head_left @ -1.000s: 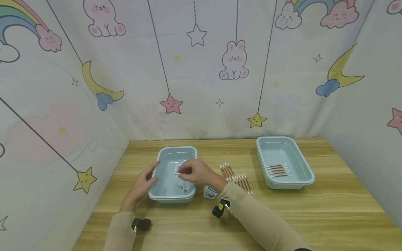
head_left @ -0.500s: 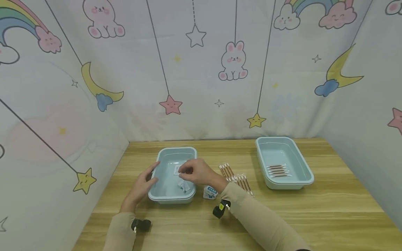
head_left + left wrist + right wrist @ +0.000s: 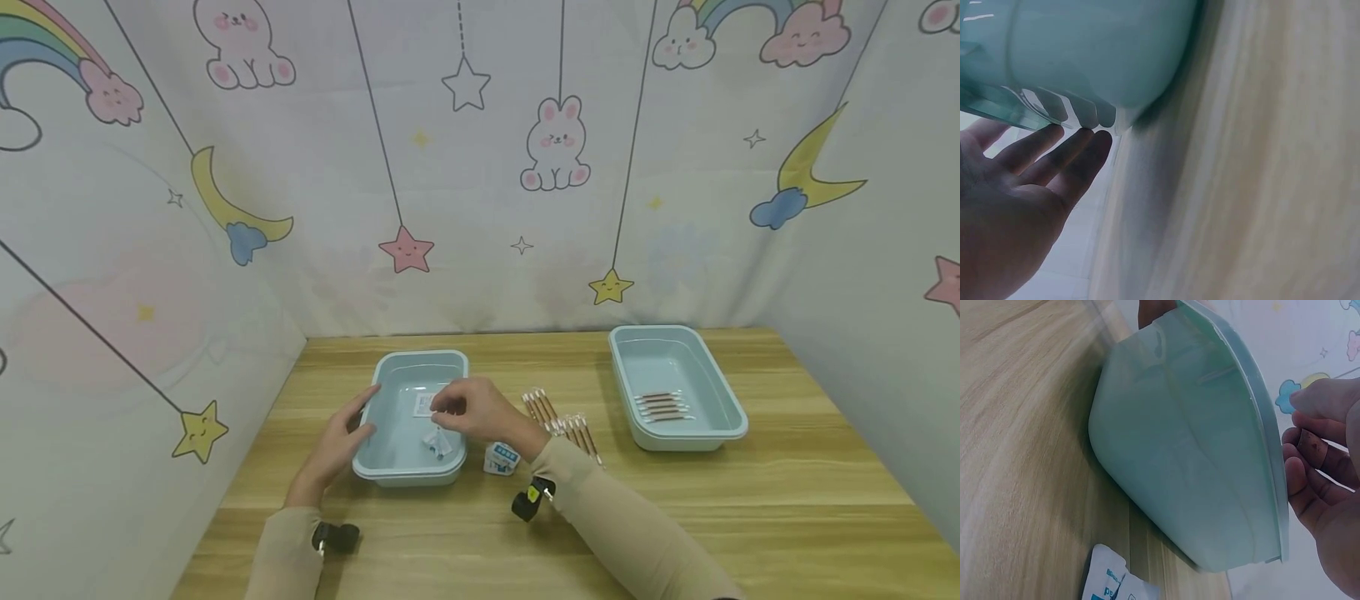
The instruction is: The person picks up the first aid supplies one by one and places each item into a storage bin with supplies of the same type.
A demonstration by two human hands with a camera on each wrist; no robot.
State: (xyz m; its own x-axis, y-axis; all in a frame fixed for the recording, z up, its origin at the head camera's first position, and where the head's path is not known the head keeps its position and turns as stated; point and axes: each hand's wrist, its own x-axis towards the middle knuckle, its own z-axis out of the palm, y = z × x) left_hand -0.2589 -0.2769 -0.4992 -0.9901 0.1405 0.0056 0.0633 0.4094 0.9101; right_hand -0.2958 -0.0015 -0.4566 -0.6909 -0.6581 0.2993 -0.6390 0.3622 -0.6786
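A pale blue plastic tub stands on the left of the table. In it lie a flat white printed packet and a crumpled white-and-blue packet. My left hand rests against the tub's left side; in the left wrist view its straight fingers touch the outer wall. Above the tub's right half is my right hand, fingers curled and thumb close to the index finger. In the right wrist view the hand is by the rim, with nothing visible between its fingertips.
A white-and-blue packet lies right of the left tub. Two bundles of brown-stemmed cotton swabs lie mid-table. A second pale blue tub on the right holds several cotton swabs. Patterned curtains surround the wooden table.
My right hand has shifted slightly right, showing more of the flat packet beneath it. The left hand keeps its place against the tub.
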